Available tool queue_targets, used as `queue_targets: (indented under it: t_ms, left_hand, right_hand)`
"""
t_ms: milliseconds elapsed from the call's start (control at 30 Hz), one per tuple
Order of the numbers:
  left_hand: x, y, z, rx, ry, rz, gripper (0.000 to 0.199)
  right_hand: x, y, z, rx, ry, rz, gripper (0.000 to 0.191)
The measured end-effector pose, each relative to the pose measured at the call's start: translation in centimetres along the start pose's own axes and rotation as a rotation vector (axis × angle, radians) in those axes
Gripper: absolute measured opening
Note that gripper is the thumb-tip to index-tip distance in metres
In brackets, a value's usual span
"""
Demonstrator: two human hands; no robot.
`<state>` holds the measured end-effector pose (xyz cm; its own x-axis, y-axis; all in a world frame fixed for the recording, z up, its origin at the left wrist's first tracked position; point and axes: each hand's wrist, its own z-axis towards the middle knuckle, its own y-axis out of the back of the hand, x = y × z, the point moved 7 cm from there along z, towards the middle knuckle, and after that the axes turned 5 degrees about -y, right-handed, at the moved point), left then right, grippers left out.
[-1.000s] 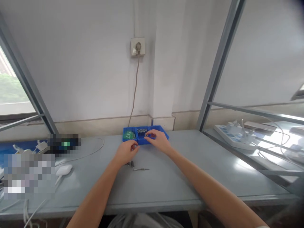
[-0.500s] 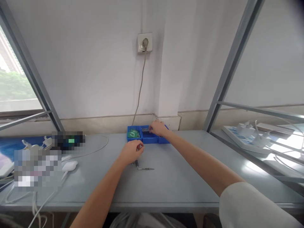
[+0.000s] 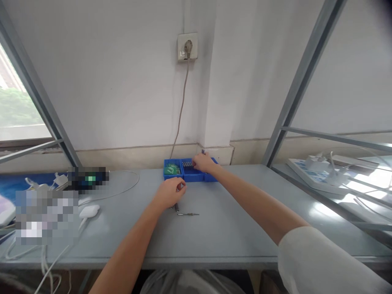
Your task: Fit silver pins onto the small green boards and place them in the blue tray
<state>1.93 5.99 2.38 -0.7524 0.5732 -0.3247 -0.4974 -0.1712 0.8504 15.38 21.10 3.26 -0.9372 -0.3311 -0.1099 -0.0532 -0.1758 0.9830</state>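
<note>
My right hand (image 3: 204,162) reaches into the blue parts bins (image 3: 193,178) by the wall, with its fingers closed. A small metallic end (image 3: 203,150) sticks up behind the knuckles; I cannot make out what it belongs to. In the left bin lie green circuit boards (image 3: 172,169). Small dark and silver parts (image 3: 187,164) fill the back of the middle bin, beside my right fingertips. My left hand (image 3: 170,191) is curled in front of the bins, and whatever it pinches is hidden. Below it lie a short dark cylinder (image 3: 177,207) and a thin metal pen-like piece (image 3: 188,214).
On the left are a white charger (image 3: 90,211), cables and a dark device (image 3: 88,179), partly blurred. Metal frame bars (image 3: 301,81) rise on both sides. A power strip (image 3: 318,175) lies beyond the right bar. A plugged cord (image 3: 183,102) hangs from the wall socket (image 3: 188,47).
The view has tilted slightly downward. My right hand stays at the bins, and the metallic end behind its knuckles shows more clearly. My left hand has barely moved.
</note>
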Motion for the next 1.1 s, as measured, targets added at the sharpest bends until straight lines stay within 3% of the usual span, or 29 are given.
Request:
queue_targets:
  t_ms: [400, 1100]
  left_hand:
    - [0.0, 0.0, 0.0, 0.000, -0.002, 0.006, 0.020]
    - [0.0, -0.2, -0.1, 0.019, 0.005, 0.012, 0.020]
  right_hand:
    - [0.4, 0.8, -0.2, -0.055, 0.021, -0.076, 0.017]
    - [-0.8, -0.8, 1.6, 0.034, -0.207, -0.058, 0.038]
